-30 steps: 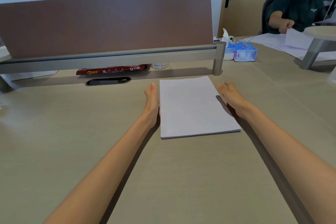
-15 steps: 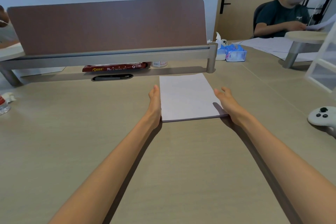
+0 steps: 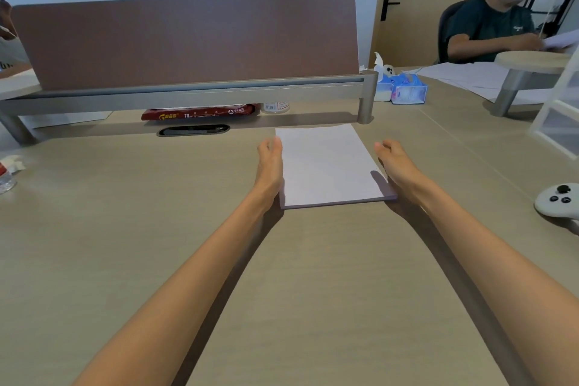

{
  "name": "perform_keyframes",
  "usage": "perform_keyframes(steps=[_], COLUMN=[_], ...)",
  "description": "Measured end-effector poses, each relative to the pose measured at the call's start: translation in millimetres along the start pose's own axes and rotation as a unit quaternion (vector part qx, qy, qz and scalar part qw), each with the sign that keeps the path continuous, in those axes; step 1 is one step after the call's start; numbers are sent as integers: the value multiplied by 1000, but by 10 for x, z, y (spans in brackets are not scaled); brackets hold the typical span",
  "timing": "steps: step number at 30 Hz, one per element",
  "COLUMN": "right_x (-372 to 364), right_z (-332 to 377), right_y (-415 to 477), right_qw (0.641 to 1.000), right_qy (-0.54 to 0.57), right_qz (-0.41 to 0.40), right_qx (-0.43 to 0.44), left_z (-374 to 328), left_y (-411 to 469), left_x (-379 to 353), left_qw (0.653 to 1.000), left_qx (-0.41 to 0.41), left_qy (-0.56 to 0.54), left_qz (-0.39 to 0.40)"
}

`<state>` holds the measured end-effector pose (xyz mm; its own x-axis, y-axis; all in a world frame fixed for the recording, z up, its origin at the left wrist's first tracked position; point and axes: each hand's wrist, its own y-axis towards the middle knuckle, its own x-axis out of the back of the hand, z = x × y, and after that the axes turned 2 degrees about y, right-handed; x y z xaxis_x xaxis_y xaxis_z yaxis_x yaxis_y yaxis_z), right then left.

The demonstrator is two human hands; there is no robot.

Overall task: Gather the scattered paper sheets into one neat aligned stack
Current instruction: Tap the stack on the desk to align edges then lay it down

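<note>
Paper stack (image 3: 329,166) squared near table's (image 3: 125,229) far edge. My left hand (image 3: 270,166) and right hand (image 3: 396,166) flat against long edges, fingers straight. Judging sheets light, slippery; I'd grip both sides.

A beige table (image 3: 94,229) fills the view. Across its far side stands a brown divider panel (image 3: 188,41) on a grey rail (image 3: 188,92). Under the rail lie a red packet (image 3: 200,112) and a black cable slot (image 3: 193,130). Blue tissue packs (image 3: 407,89) sit just right of the rail's end. A white controller (image 3: 557,199) rests at the right edge. Far right, a person in a dark shirt (image 3: 488,30) sits at the table.
</note>
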<state>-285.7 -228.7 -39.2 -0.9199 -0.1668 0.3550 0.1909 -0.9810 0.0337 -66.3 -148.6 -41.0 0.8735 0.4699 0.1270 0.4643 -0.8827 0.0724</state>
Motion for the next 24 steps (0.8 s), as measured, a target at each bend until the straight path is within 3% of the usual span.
perform_keyframes(steps=[3,5,7,9,13,24], right_x=[-69,-177,-306,-386,-425,-451], right_z=[98,126,95,22,-145,-243], right_y=[121,180,221,252,281,258], right_qw=[992,967,924,887,857,864], right_qy=[-81,-200,-330,-416,-474,-464], right_qz=[11,33,46,66,98,109], right_qx=[95,156,186,188,178,164], left_z=[-27,-17,-13,18,136,311], left_y=[131,220,279,320,306,227], left_x=[-34,-110,-188,-225,-214,-206], left_qw=[957,878,802,764,747,764], left_qx=[-146,-203,-228,-223,-193,-192], left_qy=[246,420,528,574,592,575], left_qz=[46,109,158,191,233,222])
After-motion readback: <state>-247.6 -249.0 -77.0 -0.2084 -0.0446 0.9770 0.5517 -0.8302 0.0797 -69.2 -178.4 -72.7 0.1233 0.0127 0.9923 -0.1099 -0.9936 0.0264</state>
